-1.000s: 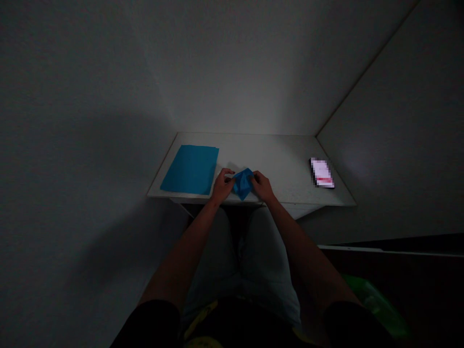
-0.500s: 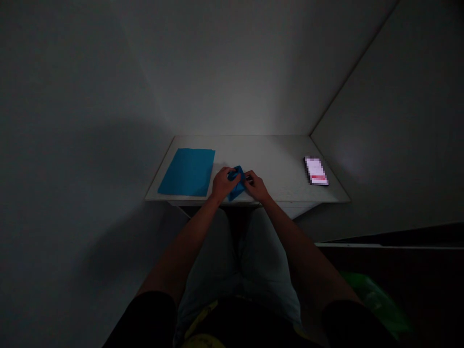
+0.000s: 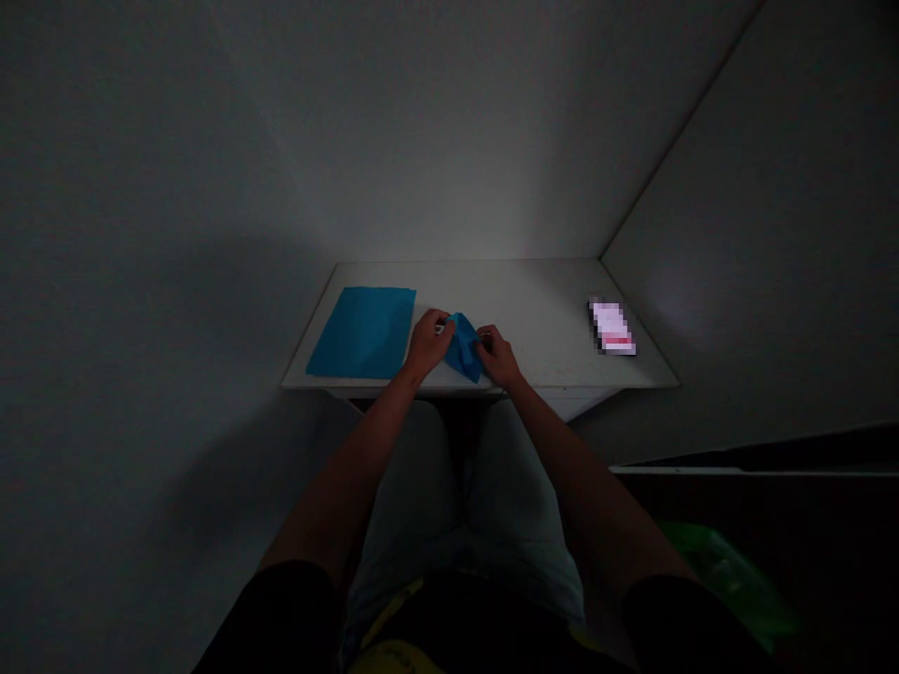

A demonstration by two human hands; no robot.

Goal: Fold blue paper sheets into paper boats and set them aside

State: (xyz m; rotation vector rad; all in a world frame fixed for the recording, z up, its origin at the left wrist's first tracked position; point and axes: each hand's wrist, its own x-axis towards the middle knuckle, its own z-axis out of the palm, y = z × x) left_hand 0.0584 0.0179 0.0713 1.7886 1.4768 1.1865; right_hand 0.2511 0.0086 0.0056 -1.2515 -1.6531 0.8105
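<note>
A small piece of folded blue paper (image 3: 464,350) is held between my two hands, low over the front of the white table. My left hand (image 3: 428,342) pinches its upper left edge between thumb and fingers. On the other side, my right hand (image 3: 497,356) has its fingers closed on the paper's right edge. Creases and raised flaps show in the paper, but its exact shape is hard to make out in the dim light. To the left of my left hand lie flat blue sheets of paper (image 3: 363,332).
The white table (image 3: 548,318) stands against a wall, with a second wall at its right. A phone (image 3: 612,328) with a lit, blurred screen lies at the right end. A green plastic bag (image 3: 730,580) is on the dark floor at lower right.
The folded paper has turned in my hands, and its lower point has swung from left to right. My left hand has shifted slightly left and away from me.
</note>
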